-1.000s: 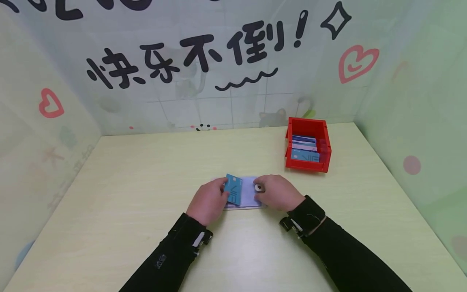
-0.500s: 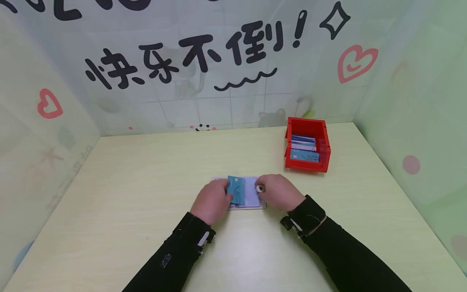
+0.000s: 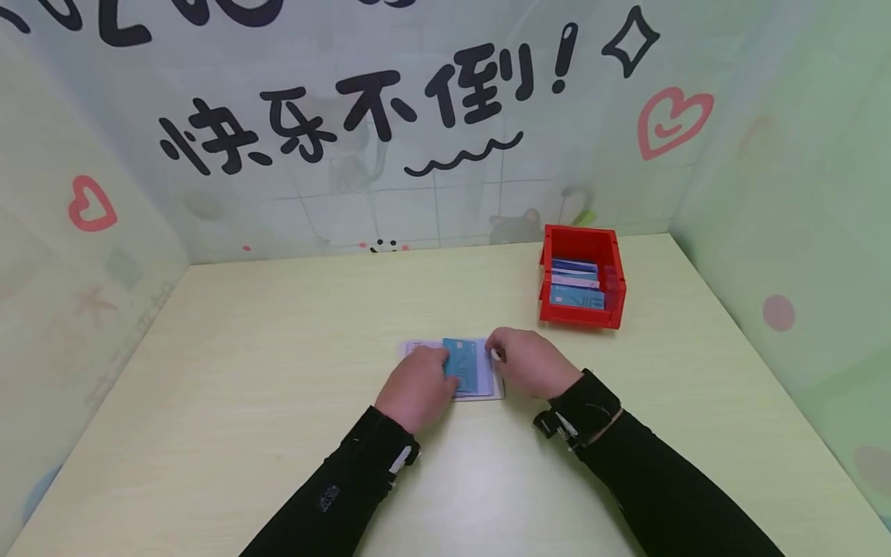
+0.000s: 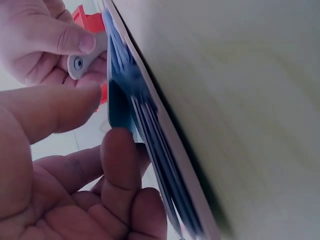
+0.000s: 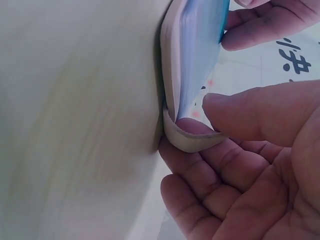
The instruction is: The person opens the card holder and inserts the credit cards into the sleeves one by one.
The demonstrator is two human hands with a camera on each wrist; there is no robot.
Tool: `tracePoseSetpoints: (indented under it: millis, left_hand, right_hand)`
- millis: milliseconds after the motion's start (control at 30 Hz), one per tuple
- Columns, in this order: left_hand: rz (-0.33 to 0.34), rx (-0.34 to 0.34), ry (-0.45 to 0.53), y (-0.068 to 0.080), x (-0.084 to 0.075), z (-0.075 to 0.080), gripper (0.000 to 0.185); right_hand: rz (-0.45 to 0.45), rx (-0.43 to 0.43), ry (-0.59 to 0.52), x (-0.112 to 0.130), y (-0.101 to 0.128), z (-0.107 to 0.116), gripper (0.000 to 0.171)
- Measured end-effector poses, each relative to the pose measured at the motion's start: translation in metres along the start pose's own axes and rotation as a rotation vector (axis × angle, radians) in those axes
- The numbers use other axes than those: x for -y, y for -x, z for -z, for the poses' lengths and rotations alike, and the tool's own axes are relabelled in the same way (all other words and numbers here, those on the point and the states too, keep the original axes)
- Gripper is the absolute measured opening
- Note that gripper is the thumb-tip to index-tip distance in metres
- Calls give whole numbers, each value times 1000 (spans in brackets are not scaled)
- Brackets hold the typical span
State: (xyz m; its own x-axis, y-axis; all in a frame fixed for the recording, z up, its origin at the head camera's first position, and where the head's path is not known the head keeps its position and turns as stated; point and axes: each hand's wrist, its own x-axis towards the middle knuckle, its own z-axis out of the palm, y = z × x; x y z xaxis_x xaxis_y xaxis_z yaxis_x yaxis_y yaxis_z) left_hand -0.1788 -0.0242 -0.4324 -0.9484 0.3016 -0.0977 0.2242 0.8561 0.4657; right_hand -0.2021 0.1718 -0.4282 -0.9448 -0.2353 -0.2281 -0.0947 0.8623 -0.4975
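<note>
Teal card (image 3: 462,362) flat on open pale card wallet (image 3: 489,384), left hand (image 3: 416,387) pinching card, right hand (image 3: 530,362) gripping wallet's snap tab (image 4: 84,59)

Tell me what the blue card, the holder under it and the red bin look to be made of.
Blue card: thin stiff plastic, likely, with a smooth printed face. Holder: soft, matte pale material, perhaps faux leather; its tab bends in a curve. Red bin: moulded hard plastic, glossy, with uniform colour.

Head view: above the table's (image 3: 244,371) near edge, facing forward and down, whole top visible. Left wrist view: very close, at table level. Right wrist view: likewise close, opposite side. All share the card holder (image 3: 487,387) (image 4: 170,165) (image 5: 175,75).
</note>
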Motion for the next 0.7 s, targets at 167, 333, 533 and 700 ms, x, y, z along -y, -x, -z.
tracePoseSetpoints:
  millis: [167,333,533,700]
  left_hand:
    - [-7,24,-29,-1,-6,-5,44]
    - [-13,30,-45,-2,-11,-8,45]
    - [-29,15,-111,-5,-16,-12,50]
    - [-52,-14,-197,-8,-21,-17,62]
  right_hand:
    - [-24,10,-42,0,-1,0,34]
    - [-31,14,-66,-1,0,0,31]
    - [-26,8,-84,-2,1,0,28]
    - [-14,6,-80,-3,2,2,28]
